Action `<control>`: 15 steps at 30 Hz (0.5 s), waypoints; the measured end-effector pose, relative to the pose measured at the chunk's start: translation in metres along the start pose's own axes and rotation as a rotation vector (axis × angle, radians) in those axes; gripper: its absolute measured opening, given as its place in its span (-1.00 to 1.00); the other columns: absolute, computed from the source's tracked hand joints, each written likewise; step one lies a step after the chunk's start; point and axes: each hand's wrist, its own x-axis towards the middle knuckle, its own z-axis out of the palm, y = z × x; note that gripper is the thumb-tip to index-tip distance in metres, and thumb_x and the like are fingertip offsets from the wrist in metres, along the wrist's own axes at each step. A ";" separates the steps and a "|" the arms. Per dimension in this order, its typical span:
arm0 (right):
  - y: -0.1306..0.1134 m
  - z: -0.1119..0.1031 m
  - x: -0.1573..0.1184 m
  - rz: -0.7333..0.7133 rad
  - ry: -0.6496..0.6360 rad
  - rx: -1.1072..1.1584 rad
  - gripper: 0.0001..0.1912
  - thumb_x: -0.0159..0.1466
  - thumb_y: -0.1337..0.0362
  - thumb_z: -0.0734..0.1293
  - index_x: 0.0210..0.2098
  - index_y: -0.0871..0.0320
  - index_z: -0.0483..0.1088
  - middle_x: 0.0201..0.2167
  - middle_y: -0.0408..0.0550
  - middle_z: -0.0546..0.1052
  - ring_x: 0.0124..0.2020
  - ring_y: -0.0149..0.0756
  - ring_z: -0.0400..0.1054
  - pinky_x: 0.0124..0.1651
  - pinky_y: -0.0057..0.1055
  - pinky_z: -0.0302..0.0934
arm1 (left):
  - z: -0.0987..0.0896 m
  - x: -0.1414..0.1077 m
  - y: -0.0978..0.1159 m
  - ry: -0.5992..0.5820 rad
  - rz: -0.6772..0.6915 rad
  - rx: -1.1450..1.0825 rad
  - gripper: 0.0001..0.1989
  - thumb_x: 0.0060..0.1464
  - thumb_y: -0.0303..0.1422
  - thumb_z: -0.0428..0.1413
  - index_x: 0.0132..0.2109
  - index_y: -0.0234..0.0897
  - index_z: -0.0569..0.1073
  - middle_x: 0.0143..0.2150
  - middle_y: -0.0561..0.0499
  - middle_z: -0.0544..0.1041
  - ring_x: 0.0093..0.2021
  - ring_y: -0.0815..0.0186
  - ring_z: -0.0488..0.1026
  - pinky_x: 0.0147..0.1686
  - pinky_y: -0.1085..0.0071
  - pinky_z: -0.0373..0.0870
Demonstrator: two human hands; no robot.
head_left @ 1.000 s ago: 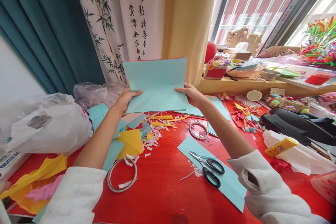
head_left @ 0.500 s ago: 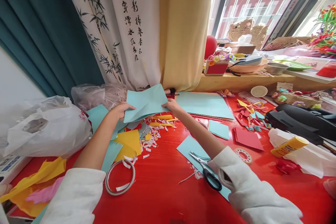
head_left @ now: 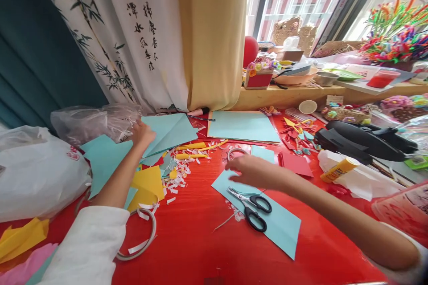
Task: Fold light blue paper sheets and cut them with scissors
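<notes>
My left hand [head_left: 142, 133] grips the left end of a folded light blue paper [head_left: 172, 131] at the back of the table; part of the fingers is hidden. My right hand [head_left: 242, 169] hovers over another light blue sheet [head_left: 284, 227], fingers loosely stretched and holding nothing. Just below it, black-handled scissors [head_left: 245, 200] lie on that sheet with their handles apart. A roll of tape [head_left: 236, 153] shows partly behind the right hand, beside a small light blue stack [head_left: 263, 153].
White paper scraps [head_left: 180, 176] and yellow paper [head_left: 149, 185] lie left of centre. A large tape ring [head_left: 154, 227] sits near my left sleeve. White plastic bag [head_left: 43, 173] stands at left. Red paper squares [head_left: 297, 164], a glue stick [head_left: 339, 170] and a black device [head_left: 361, 140] occupy the right.
My right hand has let go of the folded light blue paper and moved right and nearer, above the scissors. The paper is lower at the back, with my left hand still on it. The view has turned right.
</notes>
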 end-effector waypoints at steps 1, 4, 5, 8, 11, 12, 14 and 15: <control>0.004 0.011 -0.021 0.022 -0.053 -0.123 -0.65 0.12 0.33 0.35 -0.07 0.24 0.44 -0.15 0.17 0.51 -0.11 -0.01 0.38 -0.15 -0.24 0.20 | 0.002 -0.007 0.013 0.010 0.035 0.048 -0.64 0.19 -0.32 0.04 0.10 -0.35 0.33 0.14 -0.15 0.32 0.10 0.05 0.32 0.05 0.03 0.28; 0.017 0.049 -0.063 0.072 -0.084 -0.268 -0.50 0.06 0.34 0.34 0.02 0.32 0.37 -0.05 0.24 0.43 -0.06 0.07 0.33 -0.11 -0.16 0.24 | 0.022 -0.045 0.058 -0.100 0.175 0.136 -0.70 0.13 -0.45 0.04 0.01 -0.47 0.39 0.13 -0.29 0.33 0.17 -0.01 0.23 0.15 0.10 0.14; 0.021 0.061 -0.070 0.063 -0.020 -0.264 -0.48 0.07 0.34 0.31 0.04 0.32 0.36 -0.03 0.23 0.41 -0.04 0.05 0.31 -0.08 -0.15 0.23 | 0.033 -0.064 0.073 -0.209 0.251 0.151 -0.76 0.10 -0.45 0.07 -0.07 -0.43 0.44 0.07 -0.24 0.39 0.12 0.06 0.29 0.13 0.20 0.17; 0.030 0.085 -0.078 0.050 0.150 -0.207 -0.47 0.06 0.37 0.27 0.05 0.29 0.34 -0.07 0.18 0.40 -0.06 0.00 0.28 -0.03 -0.14 0.22 | 0.071 -0.126 0.106 -0.519 0.469 0.168 -0.80 0.02 -0.28 0.17 -0.17 -0.22 0.49 -0.05 -0.01 0.48 0.00 0.26 0.39 0.02 0.45 0.27; 0.032 0.100 -0.084 0.013 0.300 -0.189 -0.47 0.04 0.39 0.26 0.04 0.29 0.33 -0.09 0.16 0.40 -0.06 -0.01 0.26 -0.02 -0.11 0.21 | 0.097 -0.172 0.119 -0.582 0.476 0.230 -0.65 -0.03 -0.23 0.21 -0.11 -0.31 0.44 0.01 -0.17 0.43 0.05 0.12 0.34 -0.01 0.32 0.28; 0.033 0.104 -0.087 -0.012 0.363 -0.203 -0.47 0.04 0.41 0.26 0.04 0.30 0.33 -0.08 0.17 0.39 -0.05 -0.01 0.26 -0.01 -0.10 0.21 | 0.102 -0.180 0.119 -0.573 0.454 0.250 -0.62 -0.03 -0.24 0.20 -0.08 -0.36 0.41 0.03 -0.23 0.40 0.08 0.06 0.32 0.00 0.25 0.27; 0.035 0.113 -0.097 -0.058 0.495 -0.249 -0.47 0.04 0.44 0.24 0.05 0.30 0.31 -0.08 0.17 0.38 -0.06 -0.02 0.26 0.00 -0.09 0.21 | 0.106 -0.188 0.118 -0.557 0.406 0.275 -0.63 0.00 -0.26 0.17 -0.07 -0.39 0.38 0.02 -0.29 0.40 0.08 0.00 0.32 -0.02 0.18 0.26; 0.038 0.117 -0.103 -0.071 0.556 -0.273 -0.47 0.05 0.45 0.24 0.05 0.30 0.31 -0.08 0.17 0.38 -0.07 -0.02 0.26 0.00 -0.10 0.21 | 0.106 -0.189 0.117 -0.561 0.389 0.281 -0.69 0.02 -0.27 0.16 -0.11 -0.37 0.40 -0.02 -0.28 0.43 0.03 0.01 0.35 -0.05 0.18 0.27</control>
